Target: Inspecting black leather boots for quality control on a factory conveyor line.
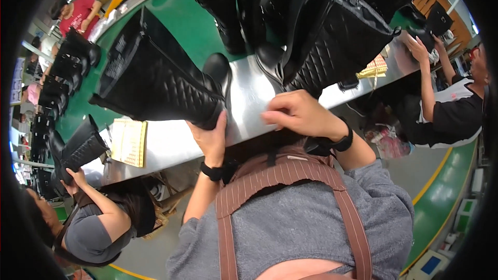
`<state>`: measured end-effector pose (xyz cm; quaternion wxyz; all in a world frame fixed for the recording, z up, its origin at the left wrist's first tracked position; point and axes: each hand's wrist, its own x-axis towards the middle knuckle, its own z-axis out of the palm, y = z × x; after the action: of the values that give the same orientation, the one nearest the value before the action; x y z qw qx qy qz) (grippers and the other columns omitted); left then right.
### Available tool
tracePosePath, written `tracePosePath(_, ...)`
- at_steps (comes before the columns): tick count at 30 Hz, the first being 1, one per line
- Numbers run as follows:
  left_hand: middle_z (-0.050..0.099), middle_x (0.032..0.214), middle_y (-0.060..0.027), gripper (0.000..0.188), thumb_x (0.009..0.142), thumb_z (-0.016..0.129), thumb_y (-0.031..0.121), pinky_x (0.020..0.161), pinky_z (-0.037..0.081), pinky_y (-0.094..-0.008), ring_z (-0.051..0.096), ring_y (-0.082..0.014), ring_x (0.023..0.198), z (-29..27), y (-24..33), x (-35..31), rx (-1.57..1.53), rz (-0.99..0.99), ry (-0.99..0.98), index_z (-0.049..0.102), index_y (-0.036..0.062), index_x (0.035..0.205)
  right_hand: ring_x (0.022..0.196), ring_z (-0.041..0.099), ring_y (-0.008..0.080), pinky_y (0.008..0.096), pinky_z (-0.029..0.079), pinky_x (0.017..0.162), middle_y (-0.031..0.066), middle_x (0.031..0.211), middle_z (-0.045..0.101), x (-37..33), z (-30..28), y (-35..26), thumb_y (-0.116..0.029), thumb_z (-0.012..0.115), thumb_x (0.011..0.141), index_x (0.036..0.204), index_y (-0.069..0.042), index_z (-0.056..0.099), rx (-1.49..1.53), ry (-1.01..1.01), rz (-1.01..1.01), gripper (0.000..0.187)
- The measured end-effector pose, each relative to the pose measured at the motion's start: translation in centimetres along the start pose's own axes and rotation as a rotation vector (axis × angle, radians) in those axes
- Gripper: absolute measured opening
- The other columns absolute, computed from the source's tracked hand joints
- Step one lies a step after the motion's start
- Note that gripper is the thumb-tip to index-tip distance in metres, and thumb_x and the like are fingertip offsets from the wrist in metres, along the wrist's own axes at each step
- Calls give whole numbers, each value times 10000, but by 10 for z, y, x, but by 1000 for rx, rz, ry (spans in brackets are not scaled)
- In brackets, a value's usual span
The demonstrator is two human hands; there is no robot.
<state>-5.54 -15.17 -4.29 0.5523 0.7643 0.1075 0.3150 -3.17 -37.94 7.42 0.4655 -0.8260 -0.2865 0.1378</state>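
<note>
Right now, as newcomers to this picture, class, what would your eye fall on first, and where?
First, two tall black boots mid-view: the left boot, with the left hand at its heel, and the right boot, beyond the right hand. Between them, the metal strip gleams against the green surface. Then the co-workers at the left and right edges.

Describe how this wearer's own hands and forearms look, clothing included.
The left hand and right hand are gloveless. A black band circles the left wrist and another the right wrist. Forearms are bare below short grey sleeves.
</note>
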Motion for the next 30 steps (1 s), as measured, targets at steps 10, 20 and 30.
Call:
tracePosePath(10, 450, 1167, -140, 683, 701, 797, 48, 832, 430, -343, 502, -239, 984, -7, 7, -10, 147, 695, 187, 397, 12, 1254, 998, 608, 206, 324, 488, 819, 141, 1175, 593, -59, -14, 101, -288, 843, 684, 1175, -4, 544, -332, 625, 159, 641)
tracePosePath(20, 625, 694, -94, 250, 866, 690, 203, 619, 474, -326, 576, -195, 611, 126, 14, 3, 33, -39, -877, 599, -26, 904, 875, 639, 109, 274, 509, 794, 50, 967, 711, -36, 3, 138, -104, 803, 731, 1057, -5, 669, 258, 561, 128, 366)
tracePosePath(30, 598, 646, 16, 257, 966, 566, 228, 529, 383, -192, 495, -52, 561, 118, 37, 38, -269, -548, -1385, 645, 40, 811, 836, 654, 138, 286, 510, 768, 75, 915, 710, -36, -7, 130, -72, 774, 712, 995, 4, 681, 238, 519, 101, 308)
